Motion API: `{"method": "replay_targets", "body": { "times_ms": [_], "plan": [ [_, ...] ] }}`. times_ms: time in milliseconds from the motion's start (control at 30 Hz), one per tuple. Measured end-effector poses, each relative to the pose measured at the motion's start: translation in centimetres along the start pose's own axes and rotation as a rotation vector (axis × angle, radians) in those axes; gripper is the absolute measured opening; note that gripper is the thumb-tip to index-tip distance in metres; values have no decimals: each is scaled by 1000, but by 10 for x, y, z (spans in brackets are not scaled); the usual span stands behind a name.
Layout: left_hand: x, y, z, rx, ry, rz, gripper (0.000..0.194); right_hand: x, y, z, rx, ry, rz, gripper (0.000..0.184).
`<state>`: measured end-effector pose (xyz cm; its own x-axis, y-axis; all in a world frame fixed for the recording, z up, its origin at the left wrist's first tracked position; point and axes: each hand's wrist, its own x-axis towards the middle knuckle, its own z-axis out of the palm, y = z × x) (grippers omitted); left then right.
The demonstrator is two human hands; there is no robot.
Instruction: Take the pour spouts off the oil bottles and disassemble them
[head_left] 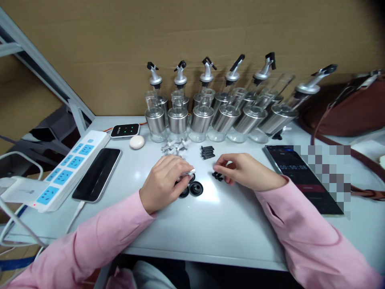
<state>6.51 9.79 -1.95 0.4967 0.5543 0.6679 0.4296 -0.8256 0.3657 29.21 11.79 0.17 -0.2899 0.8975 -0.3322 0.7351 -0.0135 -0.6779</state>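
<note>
My left hand [165,178] is closed in a pinch around a small silver-white spout piece [190,172]; most of that piece is hidden by the fingers. Beneath it lie several round black stoppers [196,188], partly covered by the hand. My right hand [240,170] has its fingers curled and lowered onto a little cluster of small black parts [217,176]. Its fingertips touch the cluster, and the grip itself is partly hidden. Between and beyond the hands is a short row of black levers [207,152]. Several silver spout pieces [176,147] lie behind my left hand.
Glass-and-steel bottles [202,118] line the back; the rear row carries pourer tops [207,72]. At left are a power strip [70,164], a phone [98,174], a white round case [137,141] and a black-faced device [125,130]. Rightward are another phone [288,164] and a brown bag [345,106].
</note>
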Motion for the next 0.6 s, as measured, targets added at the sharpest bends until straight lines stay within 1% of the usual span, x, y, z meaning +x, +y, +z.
{"method": "replay_targets", "body": {
  "times_ms": [67, 133, 233, 300, 400, 467, 533, 600],
  "plan": [
    [0, 0, 0, 1, -1, 2, 14, 1, 1, 0, 69, 18, 70, 22],
    [0, 0, 1, -3, -2, 6, 14, 2, 2, 2, 116, 29, 92, 21],
    [1, 1, 0, -10, -14, 8, 14, 3, 5, 5, 124, 41, 31, 18],
    [1, 2, 0, 23, 3, 16, 13, 3, 7, 5, 141, 76, 8, 22],
    [3, 5, -2, 154, 98, 10, 13, 2, 5, 3, 226, 219, -18, 35],
    [3, 6, -3, 164, 125, -11, 12, 0, -1, 4, 360, 285, -90, 41],
    [3, 6, -3, 86, 103, -16, 10, -2, -8, 9, 516, 275, -176, 44],
    [2, 5, -1, -12, 84, -14, 9, -3, -16, 16, 608, 236, -233, 45]
  ]
}}
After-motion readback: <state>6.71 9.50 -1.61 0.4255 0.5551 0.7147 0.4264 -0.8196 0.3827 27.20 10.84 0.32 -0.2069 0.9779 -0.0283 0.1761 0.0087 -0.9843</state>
